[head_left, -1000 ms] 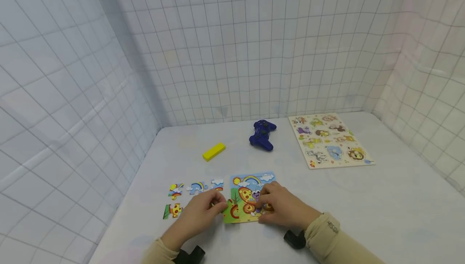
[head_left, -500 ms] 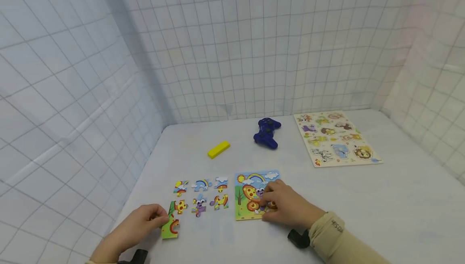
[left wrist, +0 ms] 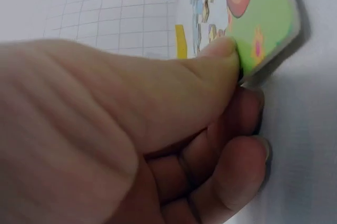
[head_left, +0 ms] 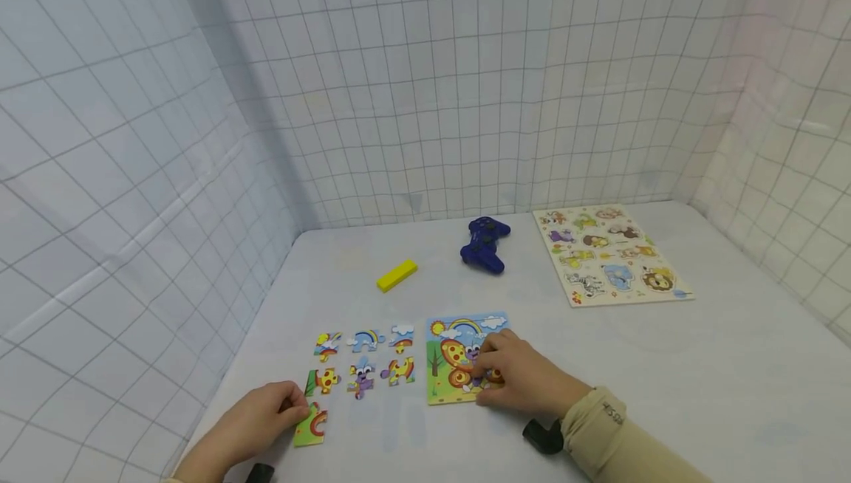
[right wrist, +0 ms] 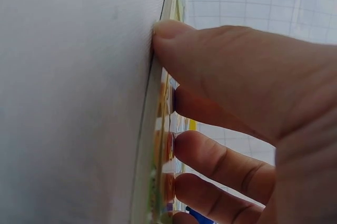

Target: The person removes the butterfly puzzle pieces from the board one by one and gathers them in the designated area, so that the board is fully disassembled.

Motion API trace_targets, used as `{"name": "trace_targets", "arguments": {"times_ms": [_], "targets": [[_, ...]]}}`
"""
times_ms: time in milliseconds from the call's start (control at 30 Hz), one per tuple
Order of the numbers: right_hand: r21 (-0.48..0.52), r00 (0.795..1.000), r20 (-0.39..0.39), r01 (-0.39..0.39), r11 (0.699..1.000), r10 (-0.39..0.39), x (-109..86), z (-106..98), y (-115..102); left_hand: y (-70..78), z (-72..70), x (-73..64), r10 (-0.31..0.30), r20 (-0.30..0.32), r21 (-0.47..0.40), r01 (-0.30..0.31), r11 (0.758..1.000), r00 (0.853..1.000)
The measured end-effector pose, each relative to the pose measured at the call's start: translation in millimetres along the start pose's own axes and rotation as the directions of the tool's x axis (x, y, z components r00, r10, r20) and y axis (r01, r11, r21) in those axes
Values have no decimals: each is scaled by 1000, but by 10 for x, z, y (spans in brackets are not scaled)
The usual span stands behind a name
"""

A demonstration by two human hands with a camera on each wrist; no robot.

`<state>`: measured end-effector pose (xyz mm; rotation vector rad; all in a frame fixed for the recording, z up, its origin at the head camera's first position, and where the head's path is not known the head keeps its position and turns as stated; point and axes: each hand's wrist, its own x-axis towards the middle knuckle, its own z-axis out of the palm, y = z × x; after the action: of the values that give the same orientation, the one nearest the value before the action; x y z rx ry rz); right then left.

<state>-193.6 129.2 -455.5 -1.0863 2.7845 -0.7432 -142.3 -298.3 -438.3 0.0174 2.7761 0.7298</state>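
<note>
In the head view my left hand [head_left: 262,416] pinches a green jigsaw piece [head_left: 310,430] with a red arch at its left edge. The left wrist view has the thumb on top of this flower-printed piece [left wrist: 271,21], its corner close over the white surface. Several other jigsaw pieces [head_left: 362,376] lie in two rows just beyond it. My right hand [head_left: 521,376] is on the lower right of a butterfly puzzle board [head_left: 439,391]. The right wrist view puts its thumb against the board's near edge [right wrist: 143,145], with bent fingers touching the printed face.
Behind the pieces lies a yellow block [head_left: 397,275]. A dark blue game controller [head_left: 485,245] rests farther back, left of a large animal puzzle board [head_left: 608,254]. Grid-patterned sheeting [head_left: 425,99] encloses the white table at the back and sides.
My left hand has carried the green piece from beside the board leftward, below the rows, then lowered it slightly toward me. My right hand stays on the board.
</note>
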Motion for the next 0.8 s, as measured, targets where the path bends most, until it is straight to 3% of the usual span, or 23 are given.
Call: {"name": "trace_targets", "arguments": {"times_ms": [300, 533, 600, 700, 800], "targets": [[8, 1000, 5, -11, 1000, 11, -2, -1, -8, 50, 55, 11, -33, -29, 69, 34, 997, 999], [5, 1000, 2, 2, 1000, -3, 3, -5, -3, 129, 80, -16, 1, -95, 127, 11, 992, 995], [1, 1000, 5, 3, 1000, -3, 7, -2, 0, 236, 78, -35, 14, -134, 170, 9, 985, 991], [4, 1000, 18, -7, 1000, 7, 13, -6, 1, 513, 116, -48, 88, -205, 218, -42, 975, 975], [20, 999, 28, -20, 1000, 20, 19, -10, 2, 887, 219, -14, 196, -221, 172, -160, 972, 955]]}}
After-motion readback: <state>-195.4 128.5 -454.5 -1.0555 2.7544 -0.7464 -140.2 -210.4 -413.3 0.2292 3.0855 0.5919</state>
